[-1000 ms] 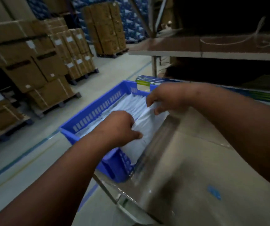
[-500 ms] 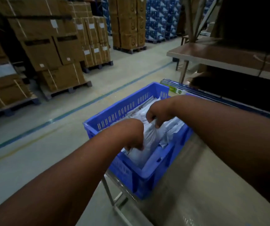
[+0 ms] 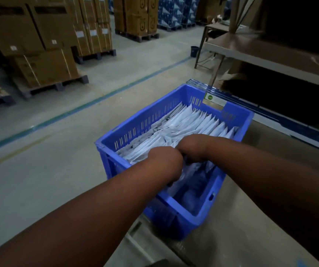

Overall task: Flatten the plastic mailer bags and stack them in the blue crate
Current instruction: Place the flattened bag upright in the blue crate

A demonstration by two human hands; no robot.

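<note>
A: Starting at nine o'clock, why so many cartons [image 3: 45, 60] on pallets?

B: Stock, I'd guess. They carry small white labels, too small to read.

A: And the left hand [image 3: 164, 162]?

B: Down inside the blue crate [image 3: 135, 122], at the near end of the row of white mailer bags [image 3: 193, 120]. I judge it is pressing the newest bag against the row so it packs flat. Its fingers are hidden below the knuckles, so I cannot tell how they lie.

A: The right hand [image 3: 191, 149]?

B: Touching the left, just toward two o'clock, also turned down into the bags; grip hidden too.

A: Where do the bags stand?

B: On edge, filling the far part of the crate; the near end is bare.

A: Any writing?

B: A sticker [image 3: 214, 101] with a green dot on the far wall at one o'clock, unreadable.
</note>
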